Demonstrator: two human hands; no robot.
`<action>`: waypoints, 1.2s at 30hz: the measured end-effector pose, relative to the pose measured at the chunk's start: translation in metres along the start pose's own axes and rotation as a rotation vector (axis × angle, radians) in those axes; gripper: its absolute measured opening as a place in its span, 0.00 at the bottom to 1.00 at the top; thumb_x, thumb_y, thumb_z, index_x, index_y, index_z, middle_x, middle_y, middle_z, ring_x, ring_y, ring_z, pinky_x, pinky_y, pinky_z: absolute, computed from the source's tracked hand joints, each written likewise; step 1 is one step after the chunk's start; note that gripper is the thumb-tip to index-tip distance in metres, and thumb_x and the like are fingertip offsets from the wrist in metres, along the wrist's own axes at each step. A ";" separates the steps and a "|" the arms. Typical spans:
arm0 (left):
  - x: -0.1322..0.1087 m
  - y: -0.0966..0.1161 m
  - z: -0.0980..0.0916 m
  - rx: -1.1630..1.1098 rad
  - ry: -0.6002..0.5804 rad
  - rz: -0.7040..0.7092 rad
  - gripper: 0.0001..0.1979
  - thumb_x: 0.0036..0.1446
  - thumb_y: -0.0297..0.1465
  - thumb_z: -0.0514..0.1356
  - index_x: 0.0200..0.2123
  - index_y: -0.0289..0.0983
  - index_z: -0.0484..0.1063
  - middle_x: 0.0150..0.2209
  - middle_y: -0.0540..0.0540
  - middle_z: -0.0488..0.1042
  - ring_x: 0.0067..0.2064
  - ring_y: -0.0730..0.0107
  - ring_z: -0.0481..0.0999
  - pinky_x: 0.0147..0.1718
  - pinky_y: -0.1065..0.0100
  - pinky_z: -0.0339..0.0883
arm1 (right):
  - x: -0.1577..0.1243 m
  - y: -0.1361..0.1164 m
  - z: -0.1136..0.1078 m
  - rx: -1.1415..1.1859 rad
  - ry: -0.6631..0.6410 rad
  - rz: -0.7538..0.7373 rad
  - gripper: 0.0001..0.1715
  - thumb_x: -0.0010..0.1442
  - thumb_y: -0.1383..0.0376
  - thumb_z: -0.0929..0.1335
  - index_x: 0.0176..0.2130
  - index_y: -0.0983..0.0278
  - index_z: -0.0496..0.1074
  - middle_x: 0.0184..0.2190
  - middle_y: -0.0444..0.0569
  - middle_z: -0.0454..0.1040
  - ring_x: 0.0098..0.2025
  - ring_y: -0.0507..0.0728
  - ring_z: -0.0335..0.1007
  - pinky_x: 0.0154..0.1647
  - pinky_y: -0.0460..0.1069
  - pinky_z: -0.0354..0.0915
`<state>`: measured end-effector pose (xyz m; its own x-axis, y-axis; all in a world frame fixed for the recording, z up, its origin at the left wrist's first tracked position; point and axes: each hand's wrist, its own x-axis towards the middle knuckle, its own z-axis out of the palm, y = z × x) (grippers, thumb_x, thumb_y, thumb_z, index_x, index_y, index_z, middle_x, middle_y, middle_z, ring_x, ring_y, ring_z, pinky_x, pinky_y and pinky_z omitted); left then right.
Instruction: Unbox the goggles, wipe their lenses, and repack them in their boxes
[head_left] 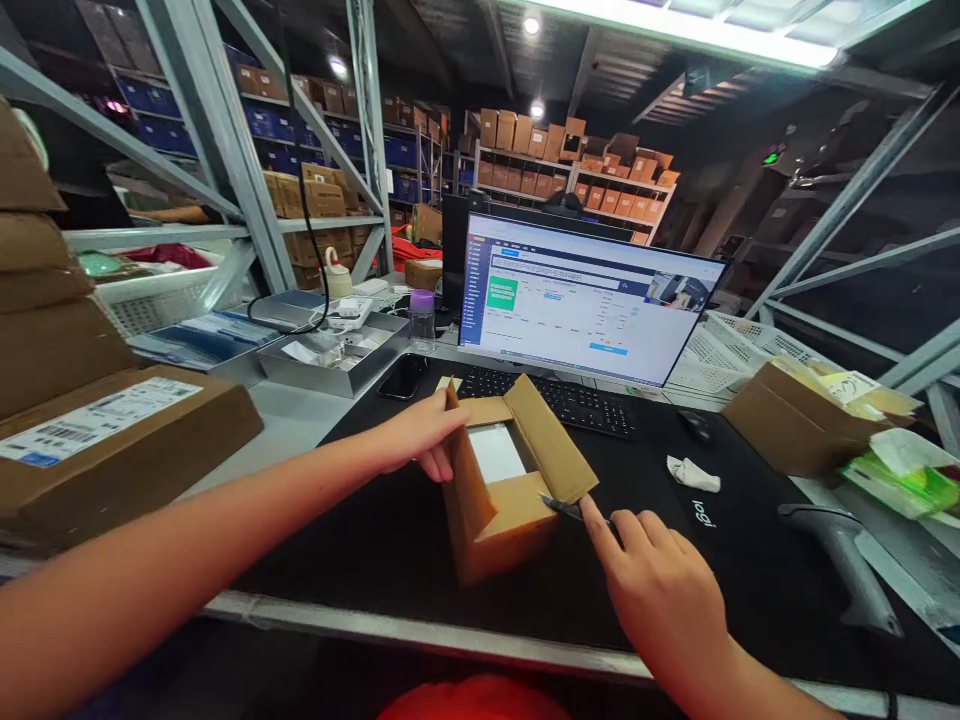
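Note:
A small cardboard box (502,550) stands on the black desk mat with its top flaps spread. Inside it lies a flat white item (496,452); what it is I cannot make out. My left hand (424,435) grips the box's left side by the raised flap, the thumb on top and the fingers curled beneath. In my right hand (660,570) is a utility knife (564,507), its handle mostly hidden by the fingers. The blade points left, over the near right corner of the box, close to the right flap.
Behind the box are a keyboard (585,405) and a monitor (577,300). A mouse (694,426), crumpled tissue (693,474) and barcode scanner (844,560) lie to the right. A labelled carton (127,450) and metal tray (337,365) occupy the left; another open carton (787,420) stands right.

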<state>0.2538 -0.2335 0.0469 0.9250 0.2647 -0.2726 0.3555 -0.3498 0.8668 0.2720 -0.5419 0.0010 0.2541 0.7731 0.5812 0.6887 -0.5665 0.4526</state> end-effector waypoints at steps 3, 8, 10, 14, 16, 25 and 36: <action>-0.007 -0.022 0.001 -0.130 0.016 0.063 0.38 0.57 0.45 0.53 0.66 0.37 0.44 0.31 0.43 0.80 0.28 0.54 0.82 0.22 0.62 0.75 | -0.012 0.011 0.008 0.204 0.003 -0.009 0.24 0.63 0.78 0.60 0.54 0.66 0.72 0.26 0.48 0.72 0.27 0.57 0.64 0.27 0.53 0.54; -0.007 -0.081 0.007 -0.641 0.079 0.068 0.45 0.46 0.54 0.64 0.63 0.41 0.57 0.49 0.39 0.79 0.50 0.47 0.80 0.41 0.59 0.78 | -0.045 0.052 0.053 0.599 0.033 0.334 0.20 0.70 0.67 0.61 0.59 0.61 0.66 0.44 0.51 0.78 0.42 0.57 0.76 0.41 0.50 0.70; 0.002 -0.107 0.010 -0.695 0.108 0.022 0.49 0.44 0.57 0.66 0.66 0.45 0.55 0.55 0.39 0.76 0.54 0.42 0.77 0.44 0.55 0.78 | -0.051 0.080 0.083 0.643 -0.001 0.642 0.19 0.70 0.64 0.61 0.59 0.62 0.67 0.47 0.53 0.78 0.44 0.59 0.78 0.44 0.53 0.72; 0.031 -0.149 0.015 -0.498 0.298 0.204 0.63 0.42 0.61 0.64 0.72 0.44 0.36 0.68 0.36 0.60 0.64 0.38 0.65 0.59 0.51 0.67 | -0.034 0.134 0.137 0.764 -0.136 1.015 0.15 0.69 0.63 0.64 0.52 0.67 0.70 0.30 0.45 0.76 0.23 0.53 0.73 0.25 0.49 0.71; 0.044 -0.159 0.009 -0.283 0.370 0.368 0.61 0.50 0.61 0.57 0.72 0.40 0.24 0.70 0.33 0.55 0.67 0.37 0.61 0.63 0.46 0.60 | -0.017 0.151 0.151 0.745 -0.083 1.014 0.15 0.69 0.61 0.67 0.51 0.67 0.71 0.38 0.48 0.77 0.31 0.53 0.75 0.33 0.50 0.74; 0.010 -0.067 -0.036 1.006 0.162 0.843 0.29 0.51 0.28 0.56 0.55 0.59 0.74 0.73 0.59 0.45 0.73 0.46 0.46 0.67 0.40 0.49 | 0.056 0.163 0.165 0.658 -0.149 0.954 0.21 0.67 0.59 0.70 0.55 0.65 0.70 0.53 0.53 0.72 0.50 0.60 0.73 0.49 0.58 0.73; 0.033 -0.035 -0.029 0.747 0.084 0.548 0.28 0.68 0.47 0.46 0.69 0.52 0.54 0.72 0.47 0.51 0.71 0.52 0.54 0.67 0.45 0.48 | 0.095 0.070 0.035 0.902 -0.143 0.082 0.15 0.69 0.66 0.63 0.50 0.61 0.76 0.48 0.50 0.79 0.50 0.56 0.74 0.53 0.51 0.69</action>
<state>0.2679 -0.1869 0.0199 0.9870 -0.0544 0.1515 -0.1068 -0.9254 0.3637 0.3680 -0.4978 0.0639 0.3661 0.8024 0.4713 0.9185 -0.2302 -0.3215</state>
